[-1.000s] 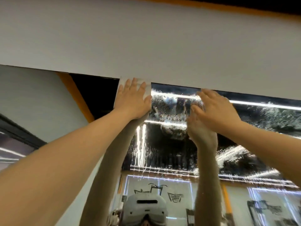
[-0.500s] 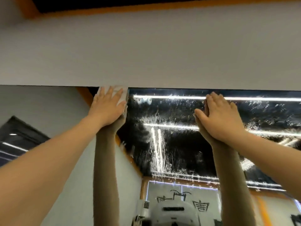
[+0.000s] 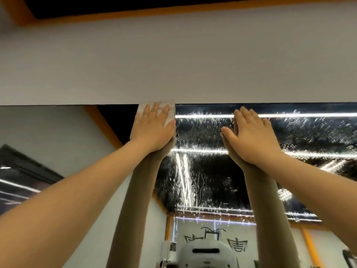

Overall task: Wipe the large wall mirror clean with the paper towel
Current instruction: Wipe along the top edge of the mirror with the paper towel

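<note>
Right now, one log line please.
left hand: presses paper towel at mirror top edge | right hand: flat on glass | droplets remain

Dim, soft picture; strip-light glare streaks the wet mirror, edges perhaps slightly warped.

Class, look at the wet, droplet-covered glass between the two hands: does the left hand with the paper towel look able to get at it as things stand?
Probably yes. The left hand presses the paper towel flat against the mirror right beside that wet patch, with nothing between. The right hand rests flat on the glass further along.
</note>
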`<act>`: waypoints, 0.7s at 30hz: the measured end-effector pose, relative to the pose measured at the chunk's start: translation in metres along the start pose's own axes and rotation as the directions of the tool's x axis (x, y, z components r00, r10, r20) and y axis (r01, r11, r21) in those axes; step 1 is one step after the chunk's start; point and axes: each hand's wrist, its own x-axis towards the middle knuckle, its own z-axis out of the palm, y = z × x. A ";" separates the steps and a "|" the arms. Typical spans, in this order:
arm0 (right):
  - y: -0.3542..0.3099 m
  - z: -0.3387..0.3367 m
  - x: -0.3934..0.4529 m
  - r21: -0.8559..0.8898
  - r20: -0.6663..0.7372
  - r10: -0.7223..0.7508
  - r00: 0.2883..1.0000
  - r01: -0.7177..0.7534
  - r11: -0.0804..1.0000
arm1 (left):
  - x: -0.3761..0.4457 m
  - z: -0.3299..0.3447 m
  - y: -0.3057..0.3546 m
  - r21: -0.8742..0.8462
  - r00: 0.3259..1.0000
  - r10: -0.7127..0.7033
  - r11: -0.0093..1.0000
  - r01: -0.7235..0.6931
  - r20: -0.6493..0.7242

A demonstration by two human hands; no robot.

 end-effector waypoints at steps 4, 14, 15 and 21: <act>0.001 0.000 0.000 0.005 0.001 0.002 1.000 -0.002 1.000 | 0.002 -0.003 -0.023 -0.013 0.999 0.031 0.999 -0.030 0.012; 0.001 -0.002 -0.003 0.008 0.001 0.007 1.000 -0.007 1.000 | 0.007 -0.001 -0.037 -0.018 0.984 -0.175 0.985 0.174 -0.033; 0.001 -0.002 -0.003 0.008 0.000 0.008 1.000 -0.008 1.000 | 0.008 -0.001 -0.029 -0.025 0.981 -0.190 0.982 0.189 -0.031; 0.002 -0.002 -0.003 0.007 0.000 0.006 1.000 -0.006 1.000 | 0.008 0.004 0.041 0.007 0.999 -0.044 0.999 0.044 -0.003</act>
